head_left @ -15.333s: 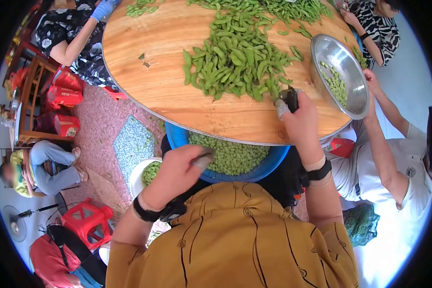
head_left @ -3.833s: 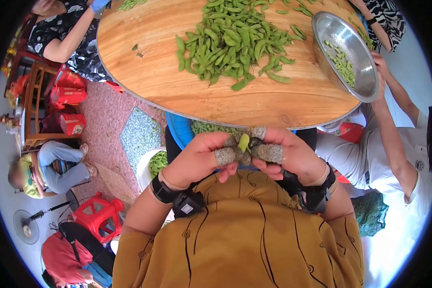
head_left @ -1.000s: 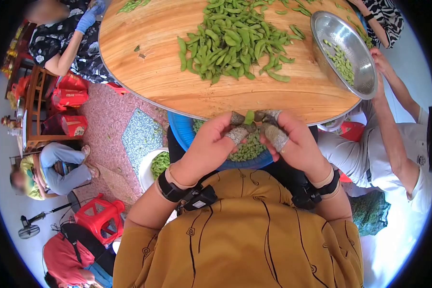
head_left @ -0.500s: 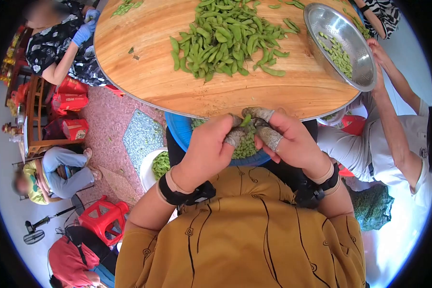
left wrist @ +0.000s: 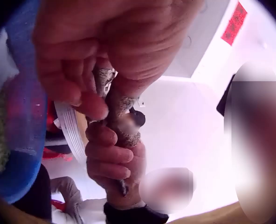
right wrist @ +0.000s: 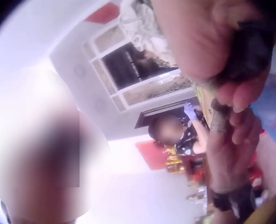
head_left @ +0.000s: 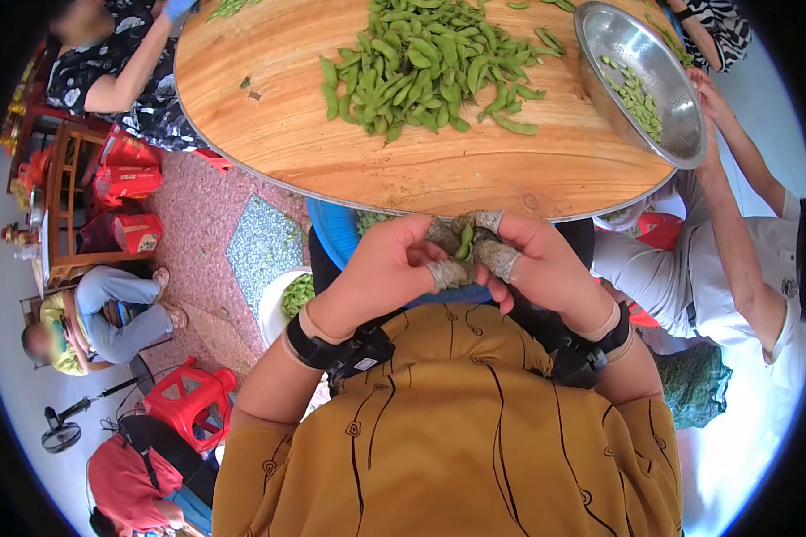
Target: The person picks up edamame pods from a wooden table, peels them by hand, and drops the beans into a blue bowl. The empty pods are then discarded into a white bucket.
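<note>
Wooden tabletop [head_left: 269, 148] bears heaped pods [head_left: 430, 76] within reach; by its near edge, left hand [head_left: 387, 259] and right hand [head_left: 551, 267] pinch one green pod [head_left: 467, 240] (grey finger wraps [head_left: 501, 260] presumably for protection) above the blue basin [head_left: 333, 237], probably placed to catch beans [head_left: 370, 219].

Bare wood on the near side of the desk [head_left: 331, 166], between its rim and the pod heap [head_left: 430, 72], left a hand a low way across, and more opened to the heap's left. To the right, the metal colander [head_left: 664, 64] blocked the path with its raised wall; the lane between it and the heap was partly taken by stray pods [head_left: 549, 39]. Another person's hand [head_left: 709, 97] crowded the colander's outer side. Below the desk's rim, the left hand [head_left: 385, 261] and right hand [head_left: 549, 267], meeting at a green pod [head_left: 467, 240], covered much of the blue basin [head_left: 330, 234]; the mustard shirt [head_left: 457, 421] closed the near side.
</note>
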Demonstrator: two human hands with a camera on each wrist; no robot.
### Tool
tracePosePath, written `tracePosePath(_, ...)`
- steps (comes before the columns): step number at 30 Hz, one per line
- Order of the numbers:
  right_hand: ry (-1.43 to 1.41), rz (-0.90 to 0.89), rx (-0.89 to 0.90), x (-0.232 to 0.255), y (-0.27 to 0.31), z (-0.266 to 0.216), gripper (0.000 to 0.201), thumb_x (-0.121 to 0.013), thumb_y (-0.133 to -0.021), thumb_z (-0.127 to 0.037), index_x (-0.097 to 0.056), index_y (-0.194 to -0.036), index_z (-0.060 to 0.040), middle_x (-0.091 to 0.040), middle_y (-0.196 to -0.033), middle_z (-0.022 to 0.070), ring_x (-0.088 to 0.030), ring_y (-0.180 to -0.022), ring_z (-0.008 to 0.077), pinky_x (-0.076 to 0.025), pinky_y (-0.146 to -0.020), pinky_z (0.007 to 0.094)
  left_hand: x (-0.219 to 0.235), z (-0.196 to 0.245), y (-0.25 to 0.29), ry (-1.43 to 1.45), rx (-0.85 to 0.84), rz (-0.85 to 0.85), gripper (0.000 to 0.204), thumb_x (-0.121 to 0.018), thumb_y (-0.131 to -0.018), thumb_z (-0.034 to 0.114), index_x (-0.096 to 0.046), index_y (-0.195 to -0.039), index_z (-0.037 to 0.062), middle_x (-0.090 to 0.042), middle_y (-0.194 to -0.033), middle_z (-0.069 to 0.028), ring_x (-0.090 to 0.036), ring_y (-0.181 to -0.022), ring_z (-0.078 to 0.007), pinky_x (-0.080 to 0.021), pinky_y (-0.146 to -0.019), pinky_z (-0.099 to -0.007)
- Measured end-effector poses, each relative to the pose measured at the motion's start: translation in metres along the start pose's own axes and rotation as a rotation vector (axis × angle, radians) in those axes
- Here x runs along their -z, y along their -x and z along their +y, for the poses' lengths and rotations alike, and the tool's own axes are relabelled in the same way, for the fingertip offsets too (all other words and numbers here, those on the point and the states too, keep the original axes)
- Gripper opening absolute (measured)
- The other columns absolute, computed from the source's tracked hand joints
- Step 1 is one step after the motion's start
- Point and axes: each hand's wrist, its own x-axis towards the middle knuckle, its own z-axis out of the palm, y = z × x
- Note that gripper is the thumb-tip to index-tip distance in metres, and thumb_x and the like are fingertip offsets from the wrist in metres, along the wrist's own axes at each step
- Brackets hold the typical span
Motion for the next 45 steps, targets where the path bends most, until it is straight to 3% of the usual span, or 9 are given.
tracePosePath(8, 0.231, 0.022, -0.021, -0.004, 0.002, -0.005, 0.028, -0.045, -0.088, -0.004, -0.056, -0.113, -0.0023, -0.059, -0.076, 0.0012, -0.056, -0.057, 0.0062, -0.047, -0.047, 0.0192, -0.009, 0.002, 0.003, -1.172, -0.627, 0.269, 0.022, -0.062, -0.063, 0.000, -0.051, -0.081, 0.0031, -0.055, -0.069, -0.0118, -0.059, -0.061, -0.0289, -0.048, -0.053, -0.0353)
tracePosePath(15, 0.256, 0.102, 0.078, -0.010, 0.003, -0.011, 0.034, -0.045, -0.086, -0.002, -0.057, -0.118, -0.0037, -0.060, -0.074, 0.0010, -0.056, -0.057, 0.0056, -0.047, -0.047, 0.0192, -0.022, -0.004, -0.001, -1.476, -0.676, 0.460, 0.020, -0.058, -0.068, 0.003, -0.050, -0.087, 0.0009, -0.051, -0.071, -0.0091, -0.058, -0.062, -0.0246, -0.046, -0.053, -0.0343)
tracePosePath(21, 0.586, 0.277, 0.530, -0.010, -0.008, 0.011, 0.027, -0.049, -0.078, 0.000, -0.060, -0.103, -0.0014, -0.060, -0.069, 0.0073, -0.059, -0.054, 0.0090, -0.046, -0.045, 0.0245, -0.020, -0.016, -0.012, -1.531, -0.701, 0.611, 0.025, -0.055, -0.070, 0.001, -0.049, -0.094, -0.0005, -0.051, -0.079, -0.0125, -0.055, -0.062, -0.0243, -0.045, -0.053, -0.0334)
tracePosePath(24, 0.576, 0.266, 0.490, -0.009, -0.006, 0.008, 0.023, -0.051, -0.081, -0.003, -0.060, -0.102, -0.0017, -0.060, -0.070, 0.0053, -0.057, -0.054, 0.0088, -0.046, -0.045, 0.0238, -0.013, -0.014, -0.015, -1.175, -0.680, 0.503, 0.013, -0.053, -0.080, 0.002, -0.050, -0.092, 0.0006, -0.053, -0.076, -0.0088, -0.054, -0.059, -0.0197, -0.044, -0.053, -0.0308)
tracePosePath(26, 0.077, 0.082, 0.050, -0.006, 0.001, -0.006, 0.019, -0.050, -0.087, -0.007, -0.060, -0.102, -0.0021, -0.060, -0.071, 0.0030, -0.058, -0.056, 0.0083, -0.047, -0.046, 0.0223, -0.003, -0.006, -0.009, -0.556, -0.348, 0.271, 0.010, -0.056, -0.084, 0.006, -0.051, -0.091, 0.0005, -0.054, -0.073, -0.0052, -0.054, -0.058, -0.0159, -0.044, -0.053, -0.0295)
tracePosePath(30, -0.074, -0.013, -0.038, -0.004, 0.001, -0.011, 0.019, -0.047, -0.091, -0.010, -0.060, -0.102, -0.0020, -0.060, -0.073, 0.0016, -0.058, -0.056, 0.0078, -0.047, -0.045, 0.0210, 0.005, 0.005, 0.002, 0.364, 0.153, -0.074, 0.014, -0.060, -0.089, 0.012, -0.052, -0.089, 0.0003, -0.055, -0.069, 0.0003, -0.054, -0.058, -0.0102, -0.045, -0.054, -0.0277)
tracePosePath(36, 0.099, -0.009, -0.090, -0.006, -0.006, -0.005, 0.020, -0.046, -0.091, -0.009, -0.060, -0.104, -0.0018, -0.060, -0.073, 0.0016, -0.058, -0.055, 0.0074, -0.048, -0.045, 0.0206, -0.003, -0.009, 0.005, -0.760, -0.225, 0.229, 0.020, -0.062, -0.077, -0.001, -0.053, -0.095, -0.0015, -0.056, -0.072, -0.0077, -0.058, -0.059, -0.0206, -0.047, -0.053, -0.0346)
tracePosePath(38, 0.181, 0.034, -0.042, -0.008, -0.007, -0.006, 0.022, -0.045, -0.088, -0.006, -0.060, -0.104, -0.0024, -0.060, -0.072, 0.0018, -0.058, -0.056, 0.0071, -0.048, -0.045, 0.0204, -0.007, -0.009, 0.004, -1.160, -0.579, 0.338, 0.029, -0.059, -0.066, -0.006, -0.052, -0.094, -0.0020, -0.057, -0.078, -0.0160, -0.059, -0.066, -0.0341, -0.048, -0.058, -0.0415)
tracePosePath(45, 0.202, 0.079, -0.013, -0.009, -0.009, 0.006, 0.026, -0.044, -0.084, -0.001, -0.062, -0.103, -0.0018, -0.061, -0.072, 0.0026, -0.058, -0.055, 0.0070, -0.048, -0.045, 0.0206, -0.012, -0.028, 0.003, -1.192, -0.477, 0.328, 0.028, -0.058, -0.064, -0.003, -0.049, -0.091, -0.0016, -0.056, -0.081, -0.0180, -0.058, -0.071, -0.0387, -0.048, -0.060, -0.0434)
